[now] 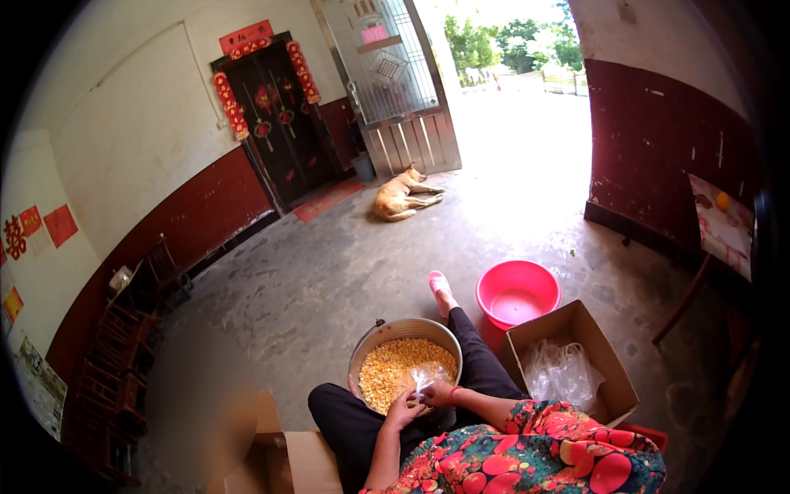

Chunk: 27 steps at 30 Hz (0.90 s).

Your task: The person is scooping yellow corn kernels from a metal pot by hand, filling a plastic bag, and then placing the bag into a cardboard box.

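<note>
Both hands pinch a small clear bag (425, 379) of corn right over the metal bucket (370, 339), so loose corn falls back in. Left hand (403, 407) and right hand (438, 393) are clamped on its top.

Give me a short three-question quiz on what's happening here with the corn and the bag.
1. True or false: both hands grip the clear plastic bag over the metal basin.
2. What fills the basin?
3. The cardboard box holds: A) corn B) clear plastic bags C) water.

Key: 1 true. 2 yellow corn kernels. 3 B; the bags show inside the box.
</note>
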Tool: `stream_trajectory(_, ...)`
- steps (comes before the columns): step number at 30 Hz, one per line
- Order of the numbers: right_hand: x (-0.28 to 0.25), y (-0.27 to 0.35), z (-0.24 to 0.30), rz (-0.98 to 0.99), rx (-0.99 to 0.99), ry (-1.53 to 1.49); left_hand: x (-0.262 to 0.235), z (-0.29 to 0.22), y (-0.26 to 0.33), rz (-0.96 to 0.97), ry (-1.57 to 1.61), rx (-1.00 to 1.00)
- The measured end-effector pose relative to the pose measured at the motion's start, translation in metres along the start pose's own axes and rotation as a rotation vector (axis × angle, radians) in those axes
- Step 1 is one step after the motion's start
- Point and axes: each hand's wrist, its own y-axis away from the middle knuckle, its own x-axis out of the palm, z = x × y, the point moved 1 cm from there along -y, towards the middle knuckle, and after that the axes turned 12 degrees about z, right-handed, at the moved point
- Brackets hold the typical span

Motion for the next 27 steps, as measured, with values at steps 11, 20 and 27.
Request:
stream_trajectory(11, -0.029, -0.004, 0.046, -0.163, -0.027, -0.713, -0.002, -0.014, 0.0, -0.149, -0.278, 0.243)
stream_trajectory(20, -0.028, -0.005, 0.084, -0.332, -0.157, -0.496, -0.01, -0.02, -0.005, -0.301, -0.099, 0.285)
stream_trajectory(27, -0.042, 0.004, 0.095, -0.35, -0.1, -0.744, -0.013, -0.014, -0.008, -0.323, -0.548, 0.242)
